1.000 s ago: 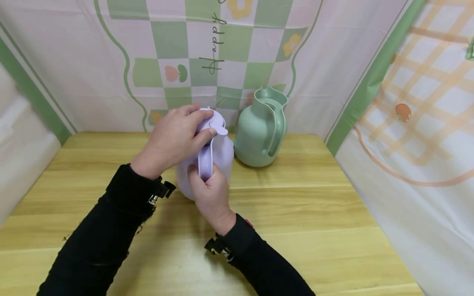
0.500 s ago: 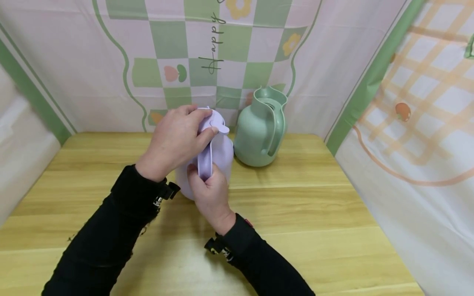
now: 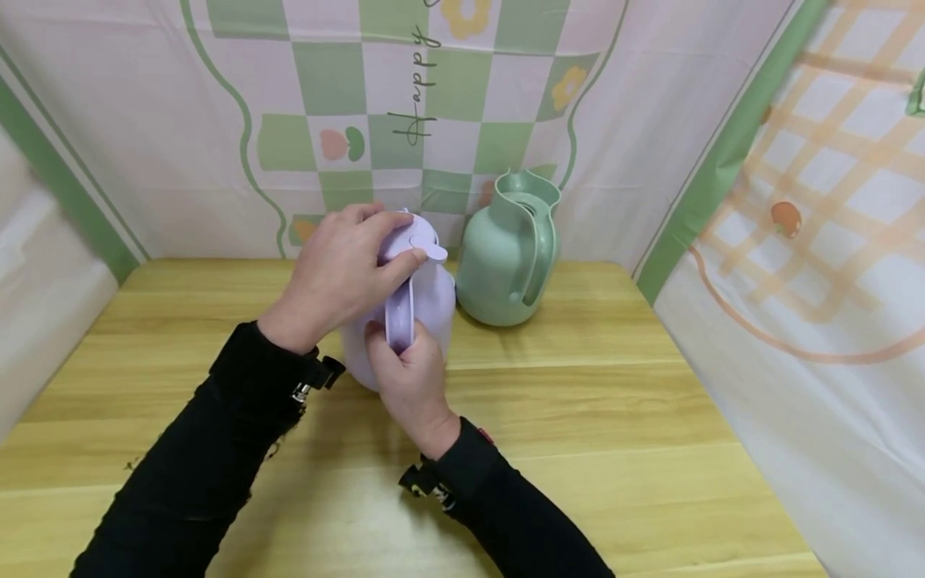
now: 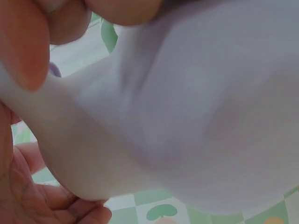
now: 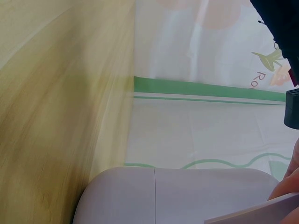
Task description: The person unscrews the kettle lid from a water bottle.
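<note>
A lavender insulated jug stands upright at mid-table. On its top is a round lid with a small tab pointing right. My left hand grips the lid from the left, thumb near the tab and fingers over the far side. Below it, my right hand holds the lower part of the handle, thumb along its side. Close up in the left wrist view, the jug fills most of the picture. The right wrist view shows its body beside the tabletop.
Just right of the lavender jug stands a green jug with its handle facing front right. The wooden table ends at a patterned cloth backdrop, with more cloth on both sides. Dark cameras are strapped to both wrists.
The lid's tab has swung slightly to the right under my left hand. That hand shifted a little right, then back left. My right hand keeps its hold on the handle.
</note>
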A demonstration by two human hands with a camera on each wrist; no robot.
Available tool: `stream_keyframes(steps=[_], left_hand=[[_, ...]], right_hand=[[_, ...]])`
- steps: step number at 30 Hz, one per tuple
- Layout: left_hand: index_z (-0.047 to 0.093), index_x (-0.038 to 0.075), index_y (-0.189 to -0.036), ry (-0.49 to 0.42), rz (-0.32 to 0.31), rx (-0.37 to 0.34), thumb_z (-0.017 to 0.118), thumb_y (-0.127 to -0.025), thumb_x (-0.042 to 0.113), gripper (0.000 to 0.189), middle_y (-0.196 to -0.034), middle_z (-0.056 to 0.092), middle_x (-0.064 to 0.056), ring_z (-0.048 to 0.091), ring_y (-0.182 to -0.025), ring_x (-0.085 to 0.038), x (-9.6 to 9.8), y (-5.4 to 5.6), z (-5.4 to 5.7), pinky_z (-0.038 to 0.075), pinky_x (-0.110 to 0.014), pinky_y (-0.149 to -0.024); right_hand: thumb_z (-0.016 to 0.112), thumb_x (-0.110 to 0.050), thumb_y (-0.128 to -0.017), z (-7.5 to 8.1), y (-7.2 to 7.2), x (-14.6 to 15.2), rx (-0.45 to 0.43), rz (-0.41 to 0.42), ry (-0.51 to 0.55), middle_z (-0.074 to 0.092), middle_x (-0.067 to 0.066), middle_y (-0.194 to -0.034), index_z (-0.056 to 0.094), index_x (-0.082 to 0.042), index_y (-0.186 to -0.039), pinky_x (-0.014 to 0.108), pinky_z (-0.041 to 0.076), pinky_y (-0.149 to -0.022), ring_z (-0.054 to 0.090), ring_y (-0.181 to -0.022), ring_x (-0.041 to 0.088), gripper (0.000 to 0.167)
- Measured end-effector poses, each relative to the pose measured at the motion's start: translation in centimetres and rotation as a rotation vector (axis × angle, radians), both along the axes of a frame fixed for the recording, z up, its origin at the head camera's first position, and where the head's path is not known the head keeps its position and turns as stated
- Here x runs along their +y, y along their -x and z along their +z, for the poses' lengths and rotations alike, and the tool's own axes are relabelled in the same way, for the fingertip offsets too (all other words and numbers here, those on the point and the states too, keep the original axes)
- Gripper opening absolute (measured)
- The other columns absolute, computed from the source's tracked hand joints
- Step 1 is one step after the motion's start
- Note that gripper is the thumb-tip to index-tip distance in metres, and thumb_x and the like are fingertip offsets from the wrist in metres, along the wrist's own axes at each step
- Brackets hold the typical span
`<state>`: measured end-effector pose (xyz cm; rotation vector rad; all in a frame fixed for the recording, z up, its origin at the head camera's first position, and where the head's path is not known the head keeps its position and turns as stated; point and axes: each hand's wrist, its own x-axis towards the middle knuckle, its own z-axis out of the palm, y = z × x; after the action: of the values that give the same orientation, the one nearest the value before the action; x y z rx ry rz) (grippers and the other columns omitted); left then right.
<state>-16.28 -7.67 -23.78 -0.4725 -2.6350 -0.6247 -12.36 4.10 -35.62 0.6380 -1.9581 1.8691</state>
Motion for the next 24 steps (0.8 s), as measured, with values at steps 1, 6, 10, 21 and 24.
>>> stream_keyframes(steps=[1,6,10,21,24], left_hand=[[0.066,0.009,-0.139,-0.004,-0.020,0.000,0.065,-0.099,0.047,0.056,-0.144,0.060,-0.023,0.054,-0.135,-0.044,-0.1,0.1,0.0,0.047,-0.056,-0.107],[0.058,0.008,-0.148,0.003,-0.142,-0.047,0.062,-0.101,0.045,0.060,-0.154,0.051,-0.025,0.044,-0.146,-0.044,-1.1,0.9,0.1,0.036,-0.059,-0.118],[0.055,0.008,-0.152,0.023,-0.224,-0.073,0.060,-0.103,0.041,0.059,-0.159,0.043,-0.028,0.040,-0.148,-0.046,-1.9,1.5,0.4,0.032,-0.061,-0.121],[0.056,0.010,-0.151,0.098,-0.272,-0.094,0.057,-0.106,0.039,0.054,-0.160,0.045,-0.022,0.042,-0.148,-0.044,-2.5,1.9,0.7,0.034,-0.057,-0.121],[0.056,0.011,-0.152,0.103,-0.259,-0.096,0.057,-0.106,0.039,0.054,-0.160,0.045,-0.022,0.042,-0.148,-0.044,-2.4,1.9,0.6,0.035,-0.057,-0.120]], right_hand=[[0.059,-0.019,-0.100,0.0,0.0,0.0,-0.004,-0.005,0.001,0.039,-0.003,-0.067,0.049,-0.006,-0.077,0.025,0.034,-0.055,0.043,-0.060,0.012,0.028],[0.060,-0.020,-0.100,0.1,-0.1,0.0,-0.024,-0.026,0.002,0.036,-0.003,-0.064,0.046,-0.008,-0.073,0.026,0.032,-0.053,0.040,-0.058,0.012,0.032],[0.060,-0.022,-0.100,0.1,-0.1,0.0,-0.044,-0.022,0.002,0.037,-0.003,-0.065,0.047,-0.008,-0.074,0.026,0.033,-0.053,0.041,-0.059,0.012,0.032],[0.060,-0.021,-0.100,0.1,-0.1,0.1,-0.034,-0.023,-0.010,0.040,-0.001,-0.067,0.049,-0.006,-0.077,0.026,0.035,-0.054,0.045,-0.061,0.013,0.030],[0.060,-0.022,-0.100,0.0,-0.1,0.1,-0.030,-0.028,-0.012,0.039,-0.002,-0.066,0.048,-0.007,-0.075,0.026,0.034,-0.053,0.043,-0.059,0.013,0.032]])
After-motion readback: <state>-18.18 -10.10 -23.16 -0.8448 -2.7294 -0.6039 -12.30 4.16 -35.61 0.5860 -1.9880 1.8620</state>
